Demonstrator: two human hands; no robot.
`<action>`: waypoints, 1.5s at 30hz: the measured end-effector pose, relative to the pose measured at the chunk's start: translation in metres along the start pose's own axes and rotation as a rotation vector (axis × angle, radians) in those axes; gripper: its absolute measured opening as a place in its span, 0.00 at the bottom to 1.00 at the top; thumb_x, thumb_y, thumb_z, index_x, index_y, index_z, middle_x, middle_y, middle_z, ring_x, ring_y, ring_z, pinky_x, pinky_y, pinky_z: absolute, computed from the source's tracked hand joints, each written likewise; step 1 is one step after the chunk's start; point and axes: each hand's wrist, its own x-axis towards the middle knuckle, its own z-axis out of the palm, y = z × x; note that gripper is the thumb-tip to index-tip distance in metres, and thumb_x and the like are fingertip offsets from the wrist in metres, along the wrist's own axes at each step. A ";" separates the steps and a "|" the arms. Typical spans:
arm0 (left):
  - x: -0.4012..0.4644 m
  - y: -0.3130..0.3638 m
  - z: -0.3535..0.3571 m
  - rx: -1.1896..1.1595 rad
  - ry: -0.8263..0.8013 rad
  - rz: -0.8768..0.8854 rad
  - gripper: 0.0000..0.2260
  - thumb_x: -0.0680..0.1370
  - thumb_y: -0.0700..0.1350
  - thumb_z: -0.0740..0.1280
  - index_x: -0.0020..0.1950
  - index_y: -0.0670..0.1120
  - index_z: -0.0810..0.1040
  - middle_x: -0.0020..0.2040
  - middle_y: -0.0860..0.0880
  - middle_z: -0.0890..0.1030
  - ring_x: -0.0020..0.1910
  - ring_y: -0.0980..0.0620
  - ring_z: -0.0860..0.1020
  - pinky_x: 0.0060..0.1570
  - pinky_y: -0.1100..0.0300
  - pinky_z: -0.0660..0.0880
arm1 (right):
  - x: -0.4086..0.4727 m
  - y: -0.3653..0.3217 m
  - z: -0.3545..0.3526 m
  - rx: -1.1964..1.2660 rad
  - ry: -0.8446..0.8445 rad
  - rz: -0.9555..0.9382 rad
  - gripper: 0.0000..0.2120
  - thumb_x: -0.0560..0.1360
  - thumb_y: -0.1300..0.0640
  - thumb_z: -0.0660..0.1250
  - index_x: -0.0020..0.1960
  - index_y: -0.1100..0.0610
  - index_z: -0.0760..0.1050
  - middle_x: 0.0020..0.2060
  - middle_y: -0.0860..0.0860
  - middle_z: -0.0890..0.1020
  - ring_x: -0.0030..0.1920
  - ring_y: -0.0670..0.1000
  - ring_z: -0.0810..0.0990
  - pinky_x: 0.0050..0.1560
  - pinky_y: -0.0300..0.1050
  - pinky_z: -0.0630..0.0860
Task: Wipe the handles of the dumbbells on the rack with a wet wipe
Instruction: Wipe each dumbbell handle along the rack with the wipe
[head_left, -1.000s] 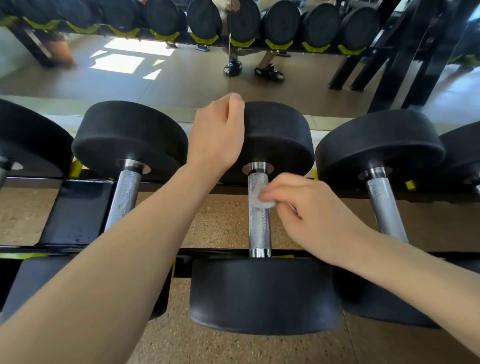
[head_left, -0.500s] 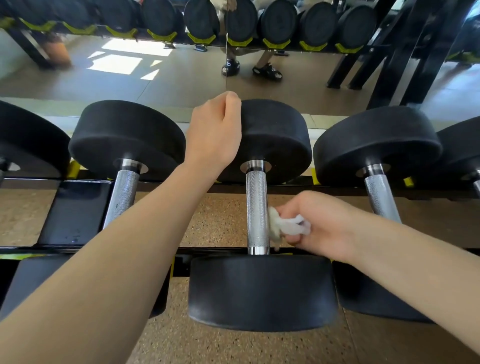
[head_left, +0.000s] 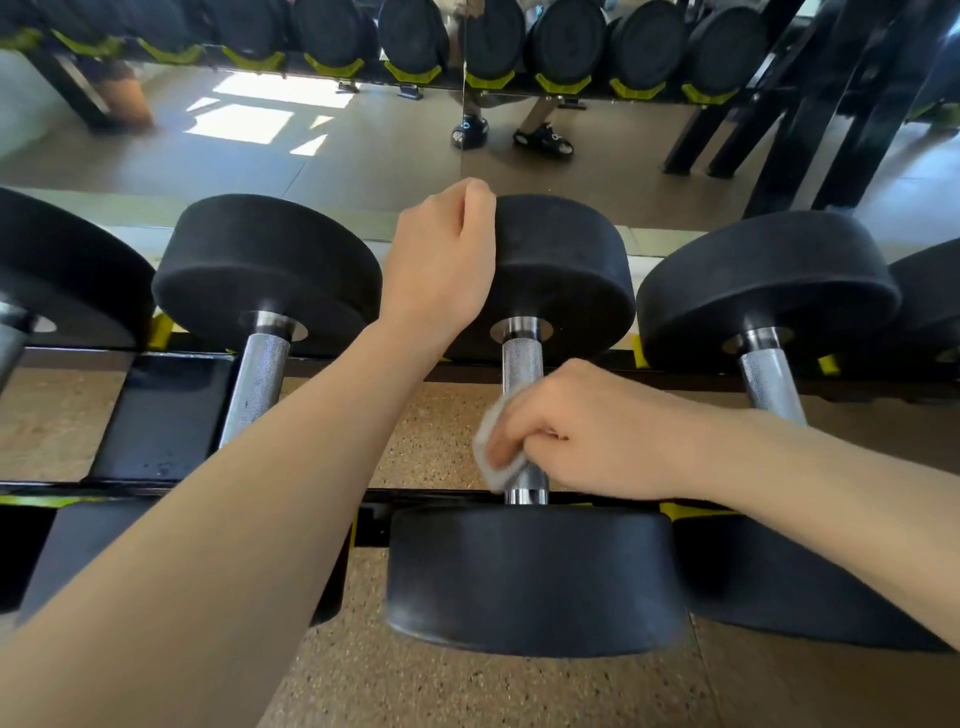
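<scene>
A black dumbbell with a knurled steel handle (head_left: 522, 364) lies across the rack (head_left: 161, 415) in the middle of the view. My right hand (head_left: 582, 431) is wrapped around the lower half of that handle, pressing a white wet wipe (head_left: 488, 447) against its left side. My left hand (head_left: 441, 260) rests on the far head (head_left: 566, 270) of the same dumbbell, fingers curled over its top edge. The near head (head_left: 530, 577) sits below my right hand.
More black dumbbells lie on the rack at the left (head_left: 260, 379) and the right (head_left: 769, 374). A mirror (head_left: 363, 156) behind the rack reflects another dumbbell row, a person's feet and the floor. Speckled flooring (head_left: 426, 431) shows under the rack.
My right hand slid from the handle's upper end down its right side, then closed over the lower half with the wipe now on the left. My left hand stayed on the far head.
</scene>
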 end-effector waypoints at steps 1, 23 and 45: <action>0.000 0.000 0.000 0.005 -0.002 -0.003 0.20 0.86 0.50 0.50 0.42 0.43 0.74 0.35 0.46 0.73 0.36 0.53 0.73 0.36 0.61 0.66 | 0.000 -0.004 -0.006 0.046 -0.081 0.016 0.18 0.74 0.63 0.59 0.50 0.49 0.86 0.42 0.38 0.83 0.45 0.34 0.78 0.49 0.29 0.72; 0.000 0.000 0.001 0.005 0.006 -0.008 0.18 0.86 0.49 0.50 0.39 0.47 0.71 0.35 0.49 0.71 0.35 0.55 0.71 0.36 0.62 0.66 | -0.016 0.018 0.013 1.354 -0.152 0.840 0.08 0.71 0.71 0.57 0.46 0.62 0.69 0.35 0.56 0.75 0.26 0.47 0.70 0.28 0.36 0.68; 0.001 -0.001 0.000 0.000 0.005 -0.007 0.19 0.85 0.50 0.51 0.39 0.45 0.71 0.33 0.49 0.69 0.33 0.59 0.69 0.32 0.64 0.64 | -0.001 -0.005 -0.023 0.035 -0.028 0.005 0.19 0.76 0.64 0.59 0.57 0.49 0.83 0.53 0.40 0.83 0.50 0.31 0.76 0.55 0.27 0.68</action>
